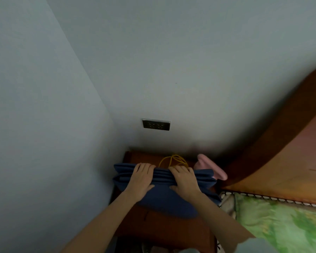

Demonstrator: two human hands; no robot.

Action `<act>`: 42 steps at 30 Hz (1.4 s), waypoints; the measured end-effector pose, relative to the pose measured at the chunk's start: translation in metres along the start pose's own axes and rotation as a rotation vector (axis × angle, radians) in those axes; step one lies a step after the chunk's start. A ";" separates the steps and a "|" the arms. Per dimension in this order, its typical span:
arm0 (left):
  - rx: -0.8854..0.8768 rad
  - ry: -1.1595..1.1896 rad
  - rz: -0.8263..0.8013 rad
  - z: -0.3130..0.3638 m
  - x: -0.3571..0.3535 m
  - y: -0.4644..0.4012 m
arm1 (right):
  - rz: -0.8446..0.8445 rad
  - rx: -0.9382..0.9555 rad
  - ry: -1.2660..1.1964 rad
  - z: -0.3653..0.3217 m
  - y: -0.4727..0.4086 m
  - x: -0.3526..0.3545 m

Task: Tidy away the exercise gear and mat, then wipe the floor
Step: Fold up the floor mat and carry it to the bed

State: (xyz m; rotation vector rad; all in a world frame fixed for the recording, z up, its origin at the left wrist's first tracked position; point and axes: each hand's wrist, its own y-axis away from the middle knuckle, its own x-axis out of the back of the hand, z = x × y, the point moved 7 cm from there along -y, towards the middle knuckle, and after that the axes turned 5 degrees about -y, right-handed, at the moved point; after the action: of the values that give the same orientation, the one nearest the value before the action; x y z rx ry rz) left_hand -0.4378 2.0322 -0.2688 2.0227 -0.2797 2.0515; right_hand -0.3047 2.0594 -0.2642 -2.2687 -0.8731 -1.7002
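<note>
Head view: one folded blue mat, lying on one wooden bedside cabinet in the wall corner. One yellow cord coiled just behind the mat; one pink object at its right end, kind unclear. One wall socket plate above. One wooden headboard and one green patterned bed cover to the right.

Two hands, both bare forearms reaching forward. Left hand gripping the mat's far folded edge, fingers curled over it, thumb spread on top. Right hand gripping the same edge likewise, just beside the left.
</note>
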 end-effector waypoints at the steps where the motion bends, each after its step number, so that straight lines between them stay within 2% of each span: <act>1: -0.007 -0.008 0.008 -0.003 0.001 -0.006 | -0.004 -0.008 0.006 0.002 -0.005 0.001; 6: -0.030 -0.048 0.003 -0.015 0.002 -0.025 | 0.027 -0.052 0.035 0.006 -0.016 0.002; 9: -0.023 -0.046 0.019 -0.018 0.003 -0.024 | 0.110 -0.074 0.037 0.003 -0.015 0.002; 17: 0.038 -0.020 0.036 -0.020 -0.009 0.020 | 0.181 0.000 0.094 -0.027 0.007 -0.015; 23: 0.012 0.075 -0.050 -0.015 -0.019 0.064 | 0.046 0.063 0.096 -0.054 0.033 -0.043; 26: -0.056 0.092 -0.097 -0.005 -0.026 0.091 | -0.092 0.068 0.082 -0.070 0.054 -0.069; 29: -0.078 0.085 -0.216 0.003 -0.040 0.114 | -0.231 0.033 0.091 -0.078 0.071 -0.090; 32: -0.069 0.085 -0.313 0.006 -0.051 0.128 | -0.295 0.067 0.102 -0.082 0.082 -0.096; 37: -0.116 0.107 -0.270 0.010 -0.050 0.129 | -0.287 0.108 0.042 -0.075 0.084 -0.097; 40: -0.139 0.095 -0.233 0.007 -0.046 0.122 | -0.285 0.106 -0.142 -0.069 0.075 -0.078; 42: -0.151 0.071 -0.228 0.006 -0.045 0.116 | -0.259 0.022 -0.329 -0.060 0.067 -0.066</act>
State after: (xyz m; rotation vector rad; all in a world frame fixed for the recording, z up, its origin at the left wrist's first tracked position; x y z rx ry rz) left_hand -0.4669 1.9177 -0.3099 1.7990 -0.1750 1.8978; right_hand -0.3290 1.9542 -0.2913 -2.5572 -1.2952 -1.4141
